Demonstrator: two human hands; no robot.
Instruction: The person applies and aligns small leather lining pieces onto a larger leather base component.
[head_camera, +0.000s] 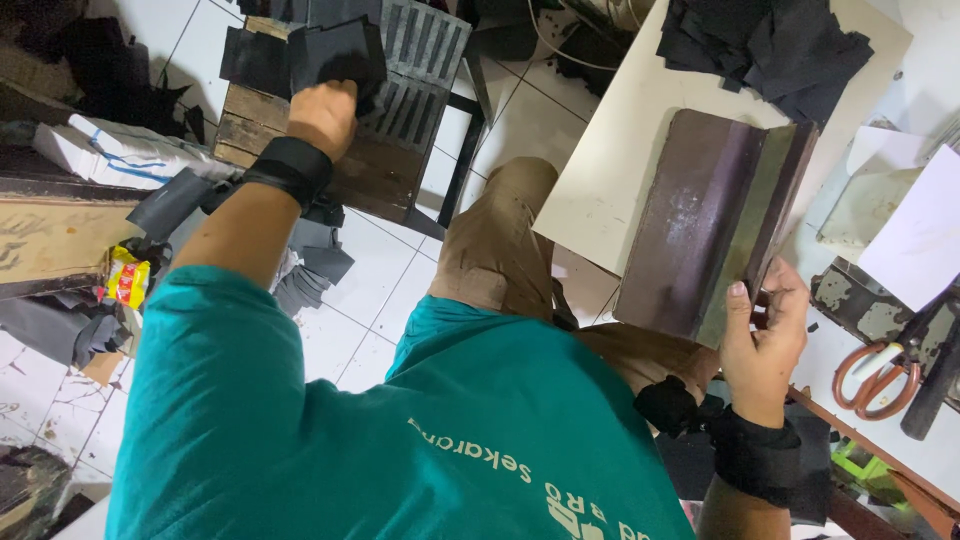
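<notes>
A stack of black fabric pieces (335, 52) is grasped by the left hand (322, 115) over the wooden stool's (375, 170) near edge; the right hand (762, 335) is clenched on the metal block's (705, 225) near corner, well apart.

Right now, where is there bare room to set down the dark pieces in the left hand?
The cream tabletop is bare between its left edge and the dark metal block that the right hand grips. Its far end is crowded with black scraps. The wooden stool under the left hand is mostly covered by black pieces. White floor tiles beside the knee are open.
</notes>
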